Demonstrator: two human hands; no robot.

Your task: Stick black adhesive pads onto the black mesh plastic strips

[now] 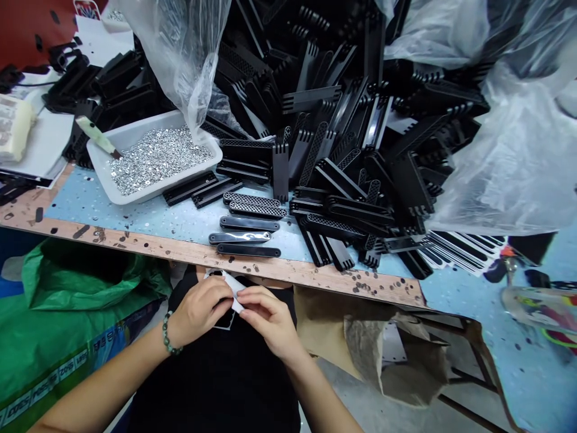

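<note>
In the head camera's view, both hands meet at the lower middle of the frame, just below the table's worn wooden edge (180, 249). The left hand (201, 310) and the right hand (270, 319) together pinch a small white strip (234, 290), fingertips pressed onto it from either side, with the other fingers curled in. The strip sits between the two thumbs, over the person's dark lap. A green bead bracelet (167, 337) circles the left wrist.

Above the hands, near the table edge, a few slim black bars (246, 237) lie side by side. Behind them a big heap of black plastic parts (351, 120) fills the upper middle and right, half covered by clear plastic bags (180, 54). At the upper left, a white tray (101, 165) holds tiny silvery pieces (157, 157).

A green sack (67, 300) lies at the lower left, and a brown paper bag (383, 355) at the lower right.
</note>
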